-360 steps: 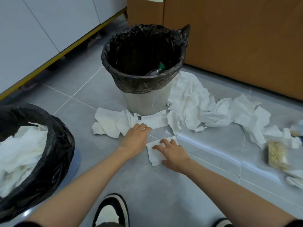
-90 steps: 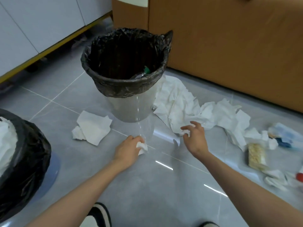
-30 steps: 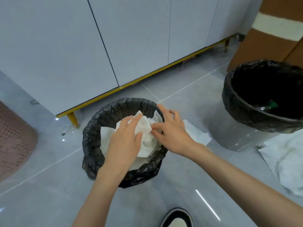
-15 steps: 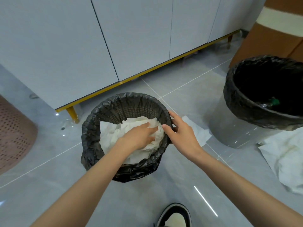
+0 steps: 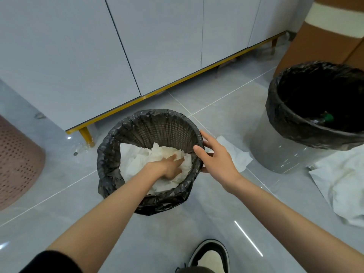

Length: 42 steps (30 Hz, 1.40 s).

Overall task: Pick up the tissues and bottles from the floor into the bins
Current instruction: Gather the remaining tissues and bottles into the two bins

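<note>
A small mesh bin [image 5: 110,146] with a black liner stands on the grey floor, half full of white tissues [image 5: 137,160]. My left hand [image 5: 169,166] reaches inside and presses the tissues down with straight fingers. My right hand [image 5: 218,158] rests against the bin's right rim, fingers spread. A larger bin [image 5: 275,107] with a black liner stands at the right, and a bottle with a green cap [image 5: 325,117] lies inside it. One flat tissue [image 5: 236,154] lies on the floor between the bins. A pile of tissues [image 5: 344,186] spreads at the right edge.
White cabinets on a yellow base rail [image 5: 157,89] run along the back. A pink perforated basket [image 5: 15,160] stands at the left edge. A brown cardboard box [image 5: 325,32] is behind the larger bin. My shoe [image 5: 210,255] is at the bottom.
My left hand has pushed deeper into the small bin, flattening the tissues. My right hand has let go of the tissues and moved out to the bin's right rim.
</note>
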Each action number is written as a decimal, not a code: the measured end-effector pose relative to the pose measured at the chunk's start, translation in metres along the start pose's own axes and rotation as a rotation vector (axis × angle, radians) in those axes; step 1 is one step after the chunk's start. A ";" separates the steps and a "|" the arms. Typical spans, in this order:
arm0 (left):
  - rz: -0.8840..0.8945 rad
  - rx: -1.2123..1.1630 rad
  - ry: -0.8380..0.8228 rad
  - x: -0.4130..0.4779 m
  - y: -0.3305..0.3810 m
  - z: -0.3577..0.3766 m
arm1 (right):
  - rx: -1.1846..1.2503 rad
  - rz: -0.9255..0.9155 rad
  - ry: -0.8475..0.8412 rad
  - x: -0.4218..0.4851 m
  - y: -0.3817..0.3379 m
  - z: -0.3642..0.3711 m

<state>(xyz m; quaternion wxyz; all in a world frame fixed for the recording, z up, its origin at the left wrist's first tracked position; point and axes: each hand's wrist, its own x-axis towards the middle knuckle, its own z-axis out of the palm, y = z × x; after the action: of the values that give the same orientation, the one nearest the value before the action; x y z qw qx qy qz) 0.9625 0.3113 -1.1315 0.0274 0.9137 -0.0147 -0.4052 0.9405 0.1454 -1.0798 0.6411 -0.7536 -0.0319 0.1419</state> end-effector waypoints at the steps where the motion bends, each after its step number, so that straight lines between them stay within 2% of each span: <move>1: 0.006 -0.026 0.035 -0.003 0.002 -0.001 | 0.011 0.013 0.007 -0.001 0.000 -0.001; 7: -0.113 -0.112 0.350 -0.040 0.030 -0.019 | -0.005 0.033 0.047 -0.015 -0.001 -0.014; 12: -0.113 -0.182 0.720 -0.081 0.064 -0.040 | 0.020 0.050 0.148 -0.023 -0.002 -0.034; 15: -0.044 -0.256 0.979 -0.100 0.084 -0.050 | 0.027 0.067 0.203 -0.026 0.002 -0.049; 18: 0.087 -0.299 1.079 -0.107 0.108 -0.053 | 0.047 0.081 0.252 -0.030 0.007 -0.063; 23: 0.232 -0.276 0.994 -0.090 0.153 -0.042 | 0.020 0.094 0.328 -0.037 0.022 -0.089; 30: 0.132 -0.222 0.576 -0.012 0.159 -0.006 | -0.041 0.214 0.396 -0.055 0.058 -0.135; 34: 0.129 -0.103 0.440 0.020 0.159 0.016 | -0.032 0.285 0.431 -0.064 0.078 -0.155; 38: 0.168 0.019 0.367 0.044 0.161 0.034 | -0.014 0.324 0.451 -0.070 0.093 -0.165; 42: 0.155 0.169 0.425 0.058 0.167 0.043 | -0.019 0.343 0.446 -0.076 0.102 -0.171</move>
<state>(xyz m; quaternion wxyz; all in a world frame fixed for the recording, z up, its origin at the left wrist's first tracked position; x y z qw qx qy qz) 0.9686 0.1400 -1.1931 -0.0157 0.9736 -0.1126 -0.1978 0.8973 -0.0534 -1.1429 0.5918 -0.7667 0.2363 0.0787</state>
